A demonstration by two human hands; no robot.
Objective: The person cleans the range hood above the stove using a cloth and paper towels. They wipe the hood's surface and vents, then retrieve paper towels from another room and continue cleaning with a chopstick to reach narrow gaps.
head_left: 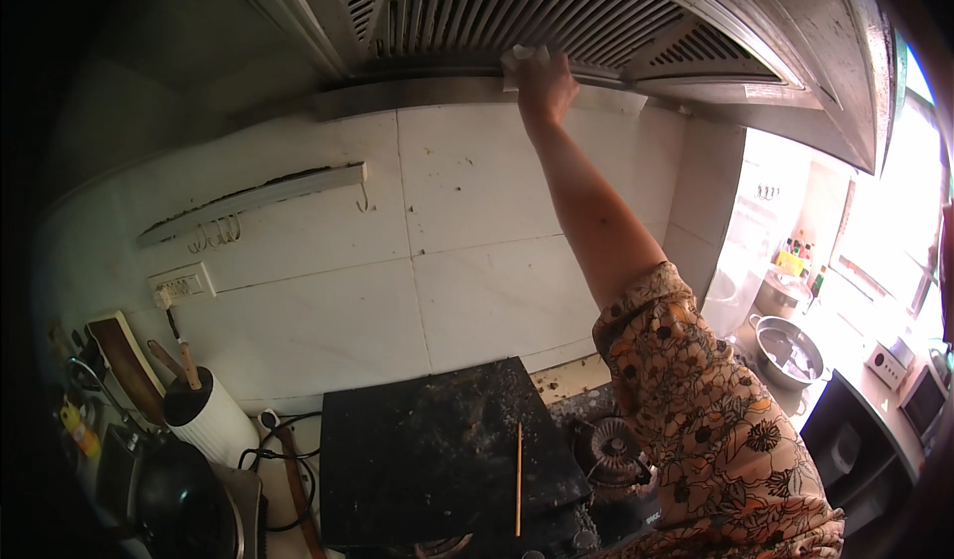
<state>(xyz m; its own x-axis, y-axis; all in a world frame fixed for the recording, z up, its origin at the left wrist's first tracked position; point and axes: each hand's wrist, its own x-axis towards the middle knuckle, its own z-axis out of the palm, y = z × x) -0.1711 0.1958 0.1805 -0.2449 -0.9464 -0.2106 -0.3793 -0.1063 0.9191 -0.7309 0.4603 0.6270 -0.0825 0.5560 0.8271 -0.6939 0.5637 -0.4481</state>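
Note:
Up at the range hood (pixel 417 97), my right hand (pixel 550 92) is closed on a crumpled white wipe (pixel 525 59). It presses the wipe to the hood's lower back edge, just under the slatted grille (pixel 537 12). My right arm stretches far upward in a flowered sleeve, and the fingertips are partly hidden behind the hand. Whether the wipe is paper or cloth I cannot tell. My left hand is out of the picture.
Below lies a dirty black board (pixel 417 450) with a thin wooden stick (pixel 518 479) on it, beside a gas burner (pixel 608 450). A knife block (pixel 204 410) and a dark pan (pixel 184 499) stand left. A hook rail (pixel 258 201) crosses the tiles. Right, a metal pot (pixel 788 350) sits by the window.

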